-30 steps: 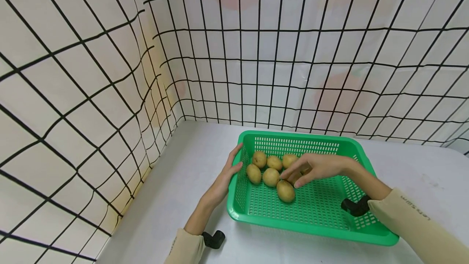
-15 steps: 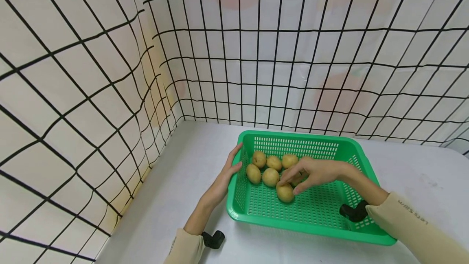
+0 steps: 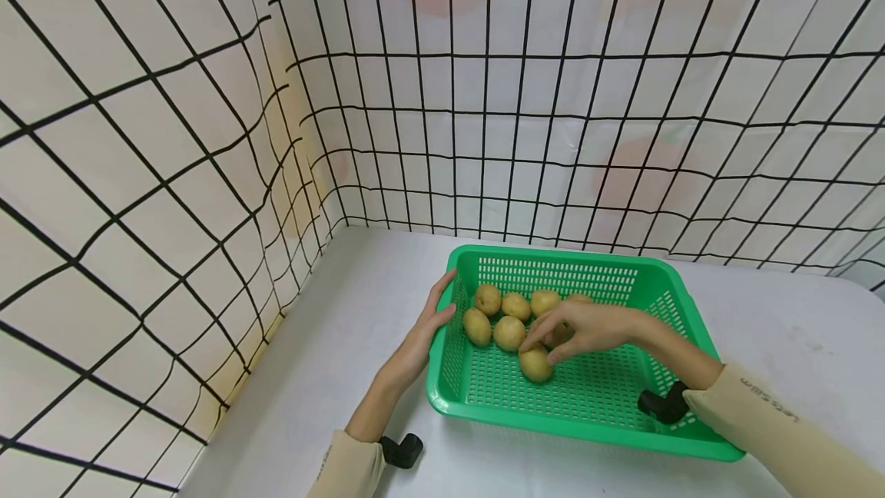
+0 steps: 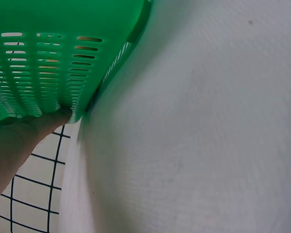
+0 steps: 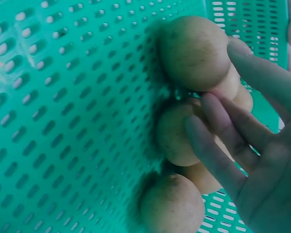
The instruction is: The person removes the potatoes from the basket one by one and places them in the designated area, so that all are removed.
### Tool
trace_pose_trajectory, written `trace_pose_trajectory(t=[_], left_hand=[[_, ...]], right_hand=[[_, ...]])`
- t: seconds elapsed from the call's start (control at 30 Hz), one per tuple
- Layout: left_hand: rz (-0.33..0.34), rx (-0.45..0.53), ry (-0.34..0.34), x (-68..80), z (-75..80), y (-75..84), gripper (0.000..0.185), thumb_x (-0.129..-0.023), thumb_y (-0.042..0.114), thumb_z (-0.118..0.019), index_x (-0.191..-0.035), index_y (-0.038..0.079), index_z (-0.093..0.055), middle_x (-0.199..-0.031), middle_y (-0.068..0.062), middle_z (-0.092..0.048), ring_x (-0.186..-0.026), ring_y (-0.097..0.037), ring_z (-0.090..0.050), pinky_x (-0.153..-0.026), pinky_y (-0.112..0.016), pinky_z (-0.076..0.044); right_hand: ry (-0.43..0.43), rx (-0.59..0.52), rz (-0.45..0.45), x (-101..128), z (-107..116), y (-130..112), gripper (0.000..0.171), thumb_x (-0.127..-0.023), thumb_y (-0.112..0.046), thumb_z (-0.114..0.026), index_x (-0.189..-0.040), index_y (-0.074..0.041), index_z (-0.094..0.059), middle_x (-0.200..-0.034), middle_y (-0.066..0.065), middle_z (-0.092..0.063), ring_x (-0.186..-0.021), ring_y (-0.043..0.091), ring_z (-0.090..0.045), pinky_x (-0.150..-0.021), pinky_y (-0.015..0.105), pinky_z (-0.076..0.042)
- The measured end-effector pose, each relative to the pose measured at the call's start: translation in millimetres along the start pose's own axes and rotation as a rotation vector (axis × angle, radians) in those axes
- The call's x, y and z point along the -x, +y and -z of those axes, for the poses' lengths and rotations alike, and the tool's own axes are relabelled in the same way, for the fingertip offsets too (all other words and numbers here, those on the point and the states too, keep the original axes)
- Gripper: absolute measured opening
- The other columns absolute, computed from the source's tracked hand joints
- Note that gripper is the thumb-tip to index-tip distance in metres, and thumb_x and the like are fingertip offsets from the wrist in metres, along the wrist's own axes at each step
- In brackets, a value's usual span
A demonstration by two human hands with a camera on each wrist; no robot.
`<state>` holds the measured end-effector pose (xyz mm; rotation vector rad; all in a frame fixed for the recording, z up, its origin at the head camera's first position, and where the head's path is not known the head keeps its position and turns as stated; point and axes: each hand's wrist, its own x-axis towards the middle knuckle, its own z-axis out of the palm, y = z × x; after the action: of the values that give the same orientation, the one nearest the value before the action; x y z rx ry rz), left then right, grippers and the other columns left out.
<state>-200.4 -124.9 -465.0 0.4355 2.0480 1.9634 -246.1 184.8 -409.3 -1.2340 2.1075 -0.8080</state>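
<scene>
Reaching for a potato (image 3: 535,364) in the basket (image 3: 594,413).
Right hand (image 3: 588,327) hovering open at six o'clock; left hand (image 3: 422,340) flat, bracing the rim; needing fingers closing next.

My white worktop (image 3: 332,375) carries one green basket (image 3: 553,417), set toward its back edge and nearer the left back corner than the right.
</scene>
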Motion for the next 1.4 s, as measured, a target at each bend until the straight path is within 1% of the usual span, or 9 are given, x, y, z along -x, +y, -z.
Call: trace_pose_trajectory(t=[0.17,0.3,0.4,0.53,0.7,0.87,1.07,1.17,1.4], left_hand=[[0.003,-0.001,0.003,-0.3,0.1,-0.4,0.057,-0.111,0.041,-0.031,-0.162,0.047,-0.008,-0.175,0.0,0.002,-0.161,-0.037,-0.006,-0.123,-0.07,-0.019],[0.001,-0.004,0.002,-1.0,0.1,-0.8,0.057,-0.111,0.04,-0.031,-0.163,0.046,-0.008,-0.175,-0.001,0.002,-0.161,-0.037,-0.006,-0.122,-0.07,-0.019],[0.002,-0.005,-0.002,-1.4,-0.1,-1.2,0.058,-0.111,0.04,-0.031,-0.163,0.046,-0.008,-0.175,-0.001,0.003,-0.161,-0.038,-0.006,-0.122,-0.071,-0.019],[0.005,-0.003,-0.005,-1.9,-0.8,-0.2,0.057,-0.111,0.041,-0.031,-0.163,0.047,-0.008,-0.175,-0.001,0.003,-0.161,-0.037,-0.007,-0.122,-0.07,-0.02],[0.004,0.0,-0.004,-2.4,-1.0,1.3,0.057,-0.111,0.042,-0.031,-0.163,0.047,-0.008,-0.175,-0.001,0.002,-0.161,-0.037,-0.007,-0.122,-0.07,-0.02],[0.003,-0.002,-0.001,-2.0,-0.5,1.4,0.057,-0.111,0.041,-0.031,-0.163,0.046,-0.008,-0.175,0.0,0.002,-0.161,-0.037,-0.006,-0.122,-0.07,-0.02],[0.0,0.0,-0.005,-1.4,0.6,0.2,0.057,-0.111,0.039,-0.03,-0.163,0.046,-0.008,-0.175,0.0,0.002,-0.161,-0.037,-0.006,-0.122,-0.07,-0.019],[0.01,-0.002,-0.005,-1.1,1.4,-1.4,0.056,-0.111,0.039,-0.029,-0.163,0.046,-0.008,-0.175,-0.001,0.001,-0.161,-0.037,-0.007,-0.122,-0.07,-0.02],[0.011,0.006,-0.012,-0.8,1.7,-1.8,0.056,-0.111,0.038,-0.029,-0.163,0.047,-0.008,-0.175,0.0,0.002,-0.16,-0.038,-0.008,-0.122,-0.069,-0.022]], right_hand=[[0.014,-0.002,-0.019,-1.9,-2.2,-0.1,0.035,-0.095,-0.022,-0.075,-0.13,-0.014,-0.073,-0.131,0.004,-0.073,-0.119,0.017,-0.065,-0.097,0.033,-0.055],[0.022,0.001,-0.025,-6.6,-5.5,0.6,0.036,-0.094,-0.021,-0.076,-0.128,-0.01,-0.074,-0.124,0.005,-0.075,-0.099,0.008,-0.065,-0.081,0.023,-0.056],[0.034,0.032,-0.035,-11.1,-6.8,-0.3,0.037,-0.091,-0.021,-0.079,-0.126,-0.009,-0.075,-0.1,0.0,-0.076,-0.076,-0.001,-0.056,-0.064,0.018,-0.05],[0.036,0.068,-0.066,-14.9,-6.6,-4.1,0.037,-0.089,-0.02,-0.082,-0.123,-0.008,-0.076,-0.077,-0.006,-0.07,-0.063,-0.002,-0.053,-0.057,0.015,-0.047],[-0.022,0.013,-0.111,-16.4,-6.0,-10.2,0.039,-0.093,-0.017,-0.077,-0.129,-0.006,-0.072,-0.08,-0.001,-0.078,-0.064,0.015,-0.072,-0.056,0.029,-0.058],[-0.059,-0.068,-0.133,-17.3,-6.9,-11.9,0.041,-0.096,-0.015,-0.074,-0.135,-0.004,-0.068,-0.082,0.006,-0.08,-0.07,0.025,-0.077,-0.059,0.044,-0.061],[-0.03,-0.045,-0.104,-19.3,-9.8,-9.3,0.044,-0.09,-0.014,-0.081,-0.131,-0.004,-0.07,-0.075,0.004,-0.078,-0.065,0.028,-0.076,-0.053,0.03,-0.058],[-0.003,-0.025,-0.088,-20.4,-11.2,-6.4,0.044,-0.086,-0.016,-0.084,-0.128,-0.005,-0.073,-0.071,0.003,-0.077,-0.059,0.023,-0.073,-0.047,0.02,-0.049],[0.029,-0.068,-0.067,-18.6,-9.5,-1.0,0.043,-0.083,-0.015,-0.087,-0.123,-0.006,-0.076,-0.065,0.011,-0.072,-0.051,0.018,-0.063,-0.048,0.014,-0.045]])
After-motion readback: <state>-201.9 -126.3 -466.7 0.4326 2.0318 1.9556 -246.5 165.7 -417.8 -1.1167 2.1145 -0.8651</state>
